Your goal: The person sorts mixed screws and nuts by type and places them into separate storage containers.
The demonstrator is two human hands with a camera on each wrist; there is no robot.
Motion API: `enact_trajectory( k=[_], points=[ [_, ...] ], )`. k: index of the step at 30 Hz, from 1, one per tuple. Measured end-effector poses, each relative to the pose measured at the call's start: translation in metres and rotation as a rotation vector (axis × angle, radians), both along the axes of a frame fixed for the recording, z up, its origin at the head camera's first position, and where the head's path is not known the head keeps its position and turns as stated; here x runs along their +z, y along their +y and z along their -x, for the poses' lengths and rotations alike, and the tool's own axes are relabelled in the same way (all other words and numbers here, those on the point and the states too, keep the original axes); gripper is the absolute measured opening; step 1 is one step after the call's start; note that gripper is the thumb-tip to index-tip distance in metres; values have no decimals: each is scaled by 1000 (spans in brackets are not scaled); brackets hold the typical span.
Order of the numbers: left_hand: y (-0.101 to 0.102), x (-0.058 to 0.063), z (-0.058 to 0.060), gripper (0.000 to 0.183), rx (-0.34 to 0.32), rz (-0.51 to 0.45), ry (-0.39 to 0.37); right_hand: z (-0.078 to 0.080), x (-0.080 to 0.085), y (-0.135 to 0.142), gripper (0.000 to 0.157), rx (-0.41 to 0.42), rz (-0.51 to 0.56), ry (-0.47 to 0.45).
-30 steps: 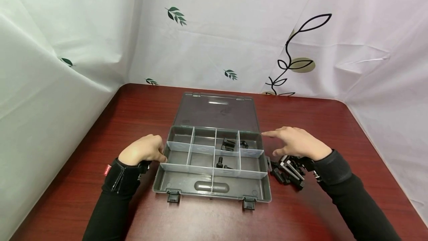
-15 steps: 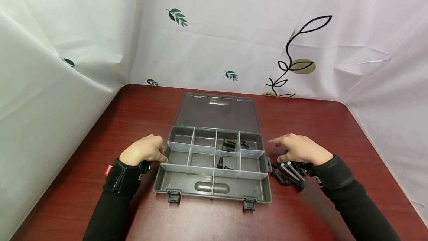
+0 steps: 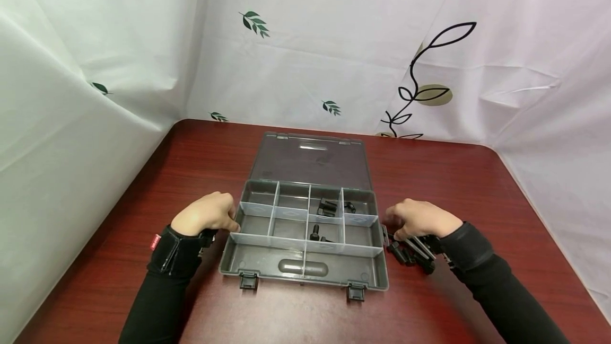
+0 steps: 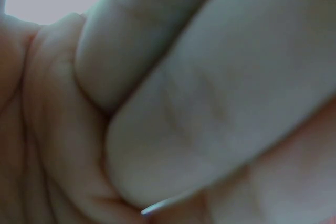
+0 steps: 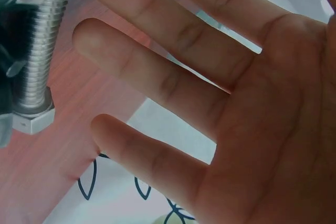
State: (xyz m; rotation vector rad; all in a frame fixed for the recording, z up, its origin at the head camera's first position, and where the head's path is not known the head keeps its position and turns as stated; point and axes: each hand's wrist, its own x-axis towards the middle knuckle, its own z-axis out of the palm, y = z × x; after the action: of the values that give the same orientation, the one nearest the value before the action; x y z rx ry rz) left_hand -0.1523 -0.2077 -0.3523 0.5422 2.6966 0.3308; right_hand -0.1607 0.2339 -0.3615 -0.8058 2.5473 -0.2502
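Note:
A grey plastic organizer box lies with its lid folded back and its compartments showing. My left hand holds the box at its left wall, fingers curled in toward the palm. To the right of the box is a small pile of black and silver bolts. Over the pile's back edge hovers my right hand, its fingers spread and slightly bent with nothing in them. A silver hex bolt shows beyond the fingertips in the right wrist view.
Black bolts lie in a back compartment, and a black nut sits in the one beside it. Another black bolt stands in the middle row. Behind the box rests its grey lid; two latches jut from the front.
My right hand has come down and nearer to me, from beside the box's back right corner to the bolt pile, its fingers now pointing downward. The left hand stays at the box.

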Motion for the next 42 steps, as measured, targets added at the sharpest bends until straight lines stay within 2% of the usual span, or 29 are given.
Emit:
enact_trajectory(
  k=[7,13,29,32,36,42],
  points=[
    [0,0,0,33,-2,1,1,1,-4,-4,26,44,2,-14],
    [0,0,0,30,1,0,-2,1,-6,-7,17,80,16,26],
    [0,-1,-1,31,4,-9,14,0,-8,-6,25,161,59,135],
    [-1,-2,0,32,0,-14,20,0,-9,-5,23,159,61,139],
    [-1,-2,0,31,-9,-17,25,2,-9,-2,17,108,46,87],
    [-1,-2,1,30,-7,-10,21,7,-3,4,18,65,71,67]
  ],
)
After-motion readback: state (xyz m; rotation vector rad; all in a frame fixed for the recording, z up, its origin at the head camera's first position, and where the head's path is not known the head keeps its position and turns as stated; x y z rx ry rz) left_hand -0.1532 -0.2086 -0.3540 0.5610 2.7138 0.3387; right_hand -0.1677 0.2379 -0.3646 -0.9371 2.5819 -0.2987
